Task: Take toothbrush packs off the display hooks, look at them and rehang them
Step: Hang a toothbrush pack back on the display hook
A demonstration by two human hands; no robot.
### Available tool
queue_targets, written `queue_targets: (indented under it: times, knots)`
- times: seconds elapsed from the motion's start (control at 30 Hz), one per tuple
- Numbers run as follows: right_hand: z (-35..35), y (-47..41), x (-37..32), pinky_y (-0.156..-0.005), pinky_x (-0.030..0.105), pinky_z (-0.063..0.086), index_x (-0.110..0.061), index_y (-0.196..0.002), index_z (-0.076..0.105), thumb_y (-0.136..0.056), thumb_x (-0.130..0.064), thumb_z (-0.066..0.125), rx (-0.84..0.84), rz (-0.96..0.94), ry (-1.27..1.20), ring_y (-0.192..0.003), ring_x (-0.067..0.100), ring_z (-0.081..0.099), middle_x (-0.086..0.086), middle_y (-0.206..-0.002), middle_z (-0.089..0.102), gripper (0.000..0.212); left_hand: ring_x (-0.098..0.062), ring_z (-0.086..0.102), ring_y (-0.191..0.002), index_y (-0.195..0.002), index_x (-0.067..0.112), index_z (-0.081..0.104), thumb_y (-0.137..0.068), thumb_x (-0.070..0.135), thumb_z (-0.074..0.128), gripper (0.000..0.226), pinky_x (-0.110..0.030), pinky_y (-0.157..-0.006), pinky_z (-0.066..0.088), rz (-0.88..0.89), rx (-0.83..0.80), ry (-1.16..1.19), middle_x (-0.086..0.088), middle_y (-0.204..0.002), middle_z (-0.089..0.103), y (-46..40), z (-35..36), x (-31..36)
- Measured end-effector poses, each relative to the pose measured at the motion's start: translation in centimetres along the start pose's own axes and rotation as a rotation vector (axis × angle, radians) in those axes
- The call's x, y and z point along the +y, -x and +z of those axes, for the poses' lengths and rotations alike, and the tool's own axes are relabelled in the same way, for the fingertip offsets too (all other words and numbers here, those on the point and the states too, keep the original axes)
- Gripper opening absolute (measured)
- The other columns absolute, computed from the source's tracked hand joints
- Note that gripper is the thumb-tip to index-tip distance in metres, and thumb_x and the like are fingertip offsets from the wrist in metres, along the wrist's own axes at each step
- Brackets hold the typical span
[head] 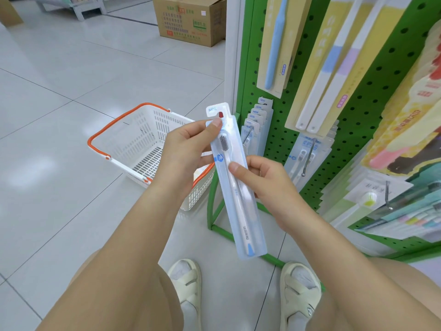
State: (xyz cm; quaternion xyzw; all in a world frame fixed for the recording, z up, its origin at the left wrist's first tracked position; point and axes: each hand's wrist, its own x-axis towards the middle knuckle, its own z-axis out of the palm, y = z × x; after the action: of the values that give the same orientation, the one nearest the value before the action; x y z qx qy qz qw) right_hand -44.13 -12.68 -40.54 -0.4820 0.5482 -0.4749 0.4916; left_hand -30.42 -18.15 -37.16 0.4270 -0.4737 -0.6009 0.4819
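Now your left hand (188,149) pinches pack (235,185) near top, thumb on front; your right hand (265,180) grips pack's right edge mid-length, fingers curled behind. Pack held tilted in front of you, off hooks. Behind: white basket (143,142) on floor. Right: green pegboard (372,96) with hung packs (256,123). Far: carton (191,19).

Pale glossy floor tiles (71,75) are bouncing back the shop light; a green pegboard rack (358,111) is standing on the right; a cardboard box (188,20) is sitting on the floor behind it; grey shelving (71,5) is peeking in top left.
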Motion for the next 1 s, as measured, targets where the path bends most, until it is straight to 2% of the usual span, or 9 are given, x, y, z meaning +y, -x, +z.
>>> queue_targets:
  times: [0.07,0.17,0.4,0.53,0.67,0.73,0.83,0.9,1.0]
  knots:
    - [0.0,0.0,0.1,-0.065,0.024,0.049,-0.015,-0.088,0.07,-0.09,-0.022,0.066,0.09,-0.087,0.069,-0.064,0.01,0.063,-0.004,-0.073,0.071,0.009,-0.01,0.066,-0.069,-0.095,0.016,0.07,-0.093,0.027,0.063,0.013,-0.022,-0.06,0.054,-0.029,-0.028,-0.052,0.005,-0.079,0.07,0.1,0.1,0.1]
    - [0.1,0.3,0.2,-0.075,0.039,0.053,-0.021,-0.096,0.071,-0.091,-0.026,0.065,0.206,-0.224,0.207,-0.078,0.022,0.066,-0.005,-0.084,0.072,0.009,-0.011,0.071,-0.076,-0.11,0.014,0.065,-0.089,0.023,0.069,0.023,-0.023,-0.064,0.057,-0.032,-0.063,-0.131,0.001,-0.084,0.075,0.3,0.2,-0.1]
    - [0.0,0.4,0.2,-0.072,0.037,0.051,-0.028,-0.102,0.071,-0.09,-0.031,0.059,0.215,-0.29,0.231,-0.075,0.019,0.062,-0.012,-0.082,0.07,0.018,-0.023,0.072,-0.094,-0.119,0.017,0.064,-0.093,0.018,0.063,0.027,-0.024,-0.073,0.058,-0.037,-0.168,-0.088,-0.01,-0.105,0.074,0.2,-0.3,-0.1]
    - [-0.1,0.5,0.2,-0.073,0.035,0.051,-0.022,-0.104,0.072,-0.091,-0.029,0.059,0.194,-0.283,0.219,-0.079,0.019,0.064,-0.008,-0.085,0.071,0.02,-0.019,0.073,-0.086,-0.123,0.015,0.062,-0.091,0.017,0.065,0.032,-0.023,-0.07,0.057,-0.042,-0.147,-0.058,-0.011,-0.101,0.074,0.2,0.0,-0.1]
    - [-0.2,0.5,-0.5,-0.067,0.018,0.049,-0.017,-0.096,0.069,-0.093,-0.015,0.06,0.153,-0.196,0.004,-0.069,0.006,0.063,-0.008,-0.077,0.071,0.01,-0.011,0.071,-0.079,-0.12,0.015,0.062,-0.088,0.014,0.067,0.033,-0.021,-0.071,0.056,-0.048,-0.149,-0.037,-0.003,-0.091,0.073,0.0,0.1,0.1]
    - [-0.5,0.5,-0.8,-0.069,0.022,0.052,-0.014,-0.095,0.069,-0.093,-0.017,0.06,0.098,-0.076,-0.098,-0.068,0.007,0.065,-0.007,-0.075,0.071,0.01,-0.011,0.071,-0.08,-0.113,0.013,0.066,-0.087,0.013,0.068,0.026,-0.02,-0.07,0.056,-0.056,-0.157,-0.041,-0.002,-0.09,0.074,-0.1,-0.1,0.0]
    - [-0.9,0.4,-0.9,-0.068,0.029,0.052,-0.01,-0.096,0.069,-0.091,-0.025,0.061,-0.014,0.109,-0.123,-0.068,0.018,0.065,0.003,-0.078,0.071,0.018,-0.012,0.07,-0.079,-0.11,0.01,0.068,-0.088,0.017,0.068,0.023,-0.023,-0.07,0.056,-0.053,-0.055,0.014,-0.004,-0.092,0.072,-0.5,-0.5,-0.3]
    - [-1.1,0.4,-0.8,-0.072,0.03,0.052,-0.009,-0.104,0.069,-0.09,-0.024,0.063,-0.098,0.151,-0.113,-0.074,0.022,0.065,0.007,-0.085,0.071,0.021,-0.012,0.069,-0.077,-0.104,0.011,0.069,-0.089,0.019,0.067,0.017,-0.023,-0.07,0.056,-0.041,0.039,0.079,-0.002,-0.089,0.072,-1.1,-1.1,-0.3]
    - [-1.2,0.2,-0.8,-0.08,0.024,0.05,-0.018,-0.11,0.067,-0.078,-0.023,0.07,-0.207,0.14,-0.033,-0.084,0.015,0.067,0.002,-0.094,0.073,0.033,-0.009,0.066,-0.072,-0.096,0.014,0.069,-0.091,0.02,0.066,0.008,-0.021,-0.067,0.054,-0.008,0.156,0.154,0.004,-0.079,0.07,-1.9,-1.9,-0.1]
